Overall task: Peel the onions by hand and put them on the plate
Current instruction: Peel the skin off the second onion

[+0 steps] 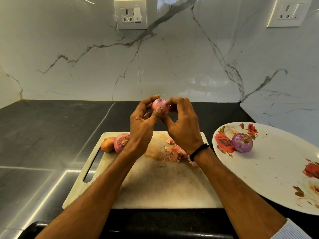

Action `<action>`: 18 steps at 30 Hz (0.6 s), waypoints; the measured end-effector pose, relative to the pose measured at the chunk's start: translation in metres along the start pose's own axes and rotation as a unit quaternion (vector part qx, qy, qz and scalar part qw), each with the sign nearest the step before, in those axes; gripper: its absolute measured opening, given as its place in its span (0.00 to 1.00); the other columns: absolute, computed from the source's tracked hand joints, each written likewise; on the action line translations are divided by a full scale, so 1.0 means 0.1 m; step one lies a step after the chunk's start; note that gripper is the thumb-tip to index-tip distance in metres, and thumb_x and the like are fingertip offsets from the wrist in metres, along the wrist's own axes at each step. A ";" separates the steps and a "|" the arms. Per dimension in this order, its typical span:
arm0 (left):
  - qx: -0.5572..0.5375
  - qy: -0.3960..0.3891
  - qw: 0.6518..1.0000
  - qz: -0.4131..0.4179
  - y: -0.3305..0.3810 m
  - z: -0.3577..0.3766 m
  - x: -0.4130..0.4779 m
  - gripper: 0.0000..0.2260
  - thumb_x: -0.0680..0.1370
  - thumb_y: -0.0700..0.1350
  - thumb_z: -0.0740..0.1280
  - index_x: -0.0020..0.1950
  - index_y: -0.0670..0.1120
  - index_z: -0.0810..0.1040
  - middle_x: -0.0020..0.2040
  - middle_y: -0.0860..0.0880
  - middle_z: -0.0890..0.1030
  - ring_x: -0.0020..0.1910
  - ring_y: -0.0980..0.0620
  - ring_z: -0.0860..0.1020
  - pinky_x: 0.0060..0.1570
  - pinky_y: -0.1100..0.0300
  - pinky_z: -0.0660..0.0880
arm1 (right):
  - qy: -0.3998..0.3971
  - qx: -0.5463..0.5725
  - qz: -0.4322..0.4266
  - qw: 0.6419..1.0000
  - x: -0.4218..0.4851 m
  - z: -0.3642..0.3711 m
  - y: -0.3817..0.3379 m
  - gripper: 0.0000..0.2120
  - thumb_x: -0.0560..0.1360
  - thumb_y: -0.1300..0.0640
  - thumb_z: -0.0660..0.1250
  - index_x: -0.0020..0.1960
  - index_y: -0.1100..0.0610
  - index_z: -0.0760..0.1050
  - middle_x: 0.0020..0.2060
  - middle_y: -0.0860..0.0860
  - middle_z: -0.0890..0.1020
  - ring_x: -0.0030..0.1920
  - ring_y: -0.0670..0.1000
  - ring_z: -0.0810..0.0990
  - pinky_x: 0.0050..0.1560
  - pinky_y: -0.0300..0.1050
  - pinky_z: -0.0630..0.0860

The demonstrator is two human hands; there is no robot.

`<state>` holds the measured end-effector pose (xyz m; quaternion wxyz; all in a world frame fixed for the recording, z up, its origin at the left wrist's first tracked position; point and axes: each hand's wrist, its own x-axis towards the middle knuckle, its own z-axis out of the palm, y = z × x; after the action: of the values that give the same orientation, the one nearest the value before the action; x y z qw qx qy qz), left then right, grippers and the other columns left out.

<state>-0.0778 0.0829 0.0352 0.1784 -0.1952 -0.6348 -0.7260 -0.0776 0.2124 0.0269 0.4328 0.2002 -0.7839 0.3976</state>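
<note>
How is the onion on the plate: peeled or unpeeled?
Peeled: the onion on the plate shows smooth purple flesh, no papery skin.

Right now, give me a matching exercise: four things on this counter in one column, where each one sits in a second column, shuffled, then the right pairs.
Things
1. purple onion
2. stalk-tipped pink onion
3. orange onion
4. peel scraps

Places
A. held between the left hand and right hand
B. on the floral plate
C. on the cutting board, on the side towards the plate
D. at the board's far left corner

Pairs: 1-B, 2-A, 3-D, 4-C
</note>
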 end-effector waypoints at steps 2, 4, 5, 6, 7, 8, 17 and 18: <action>0.005 0.003 1.000 -0.002 0.00 0.00 0.00 0.16 0.79 0.41 0.69 0.66 0.49 0.74 0.62 0.46 0.79 0.61 0.48 0.80 0.58 0.55 0.80 | 0.003 -0.004 0.001 1.000 0.00 0.00 0.00 0.18 0.73 0.58 0.75 0.57 0.62 0.73 0.53 0.58 0.77 0.50 0.49 0.76 0.52 0.26 0.72; 0.002 0.004 1.000 -0.002 0.01 0.00 0.00 0.16 0.78 0.44 0.69 0.65 0.50 0.75 0.63 0.46 0.79 0.61 0.47 0.80 0.59 0.53 0.80 | 0.008 -0.015 -0.006 1.000 0.00 0.00 0.01 0.14 0.73 0.58 0.74 0.54 0.62 0.74 0.52 0.58 0.77 0.50 0.48 0.75 0.52 0.26 0.71; -0.002 0.005 1.000 -0.002 0.01 0.00 -0.01 0.16 0.77 0.46 0.69 0.65 0.51 0.75 0.62 0.46 0.79 0.61 0.46 0.80 0.59 0.53 0.80 | 0.012 -0.025 -0.015 1.000 -0.01 0.00 0.01 0.12 0.73 0.58 0.74 0.51 0.63 0.75 0.52 0.59 0.77 0.50 0.48 0.74 0.52 0.25 0.71; -0.005 0.006 1.000 -0.003 0.02 0.00 -0.01 0.16 0.77 0.47 0.69 0.64 0.52 0.75 0.62 0.46 0.79 0.61 0.46 0.80 0.59 0.53 0.79 | 0.015 -0.033 -0.022 0.999 -0.01 0.01 0.01 0.11 0.74 0.58 0.73 0.49 0.63 0.75 0.51 0.59 0.77 0.50 0.48 0.74 0.53 0.25 0.70; -0.007 0.006 1.000 -0.002 0.03 0.00 -0.01 0.16 0.77 0.46 0.69 0.64 0.52 0.75 0.62 0.46 0.79 0.61 0.46 0.80 0.59 0.53 0.79 | 0.018 -0.034 -0.025 0.999 -0.01 0.01 0.01 0.10 0.74 0.59 0.73 0.48 0.63 0.75 0.51 0.59 0.77 0.50 0.48 0.74 0.53 0.25 0.70; -0.008 0.006 1.000 -0.001 0.03 0.00 -0.01 0.15 0.78 0.45 0.69 0.64 0.52 0.75 0.62 0.47 0.79 0.61 0.47 0.80 0.59 0.53 0.80 | 0.019 -0.027 -0.021 0.999 -0.01 0.01 0.01 0.11 0.73 0.58 0.73 0.48 0.63 0.74 0.51 0.59 0.77 0.50 0.48 0.74 0.53 0.25 0.71; -0.003 0.002 1.000 0.003 0.04 0.00 -0.01 0.15 0.79 0.40 0.68 0.65 0.50 0.75 0.61 0.51 0.79 0.59 0.54 0.80 0.58 0.56 0.80 | 0.008 0.004 -0.002 1.000 0.01 -0.01 -0.01 0.18 0.73 0.57 0.74 0.57 0.63 0.74 0.53 0.59 0.78 0.50 0.49 0.76 0.54 0.26 0.72; -0.003 0.001 1.000 0.004 0.04 -0.01 -0.01 0.15 0.79 0.40 0.68 0.65 0.50 0.75 0.61 0.50 0.79 0.59 0.54 0.80 0.57 0.57 0.80 | 0.007 0.002 -0.003 1.000 0.01 -0.01 -0.01 0.18 0.73 0.57 0.74 0.57 0.63 0.74 0.53 0.58 0.78 0.50 0.49 0.76 0.54 0.25 0.72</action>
<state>-0.0748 0.0819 0.0381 0.1816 -0.1973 -0.6316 -0.7274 -0.0775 0.2126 0.0280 0.4390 0.2003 -0.7796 0.3993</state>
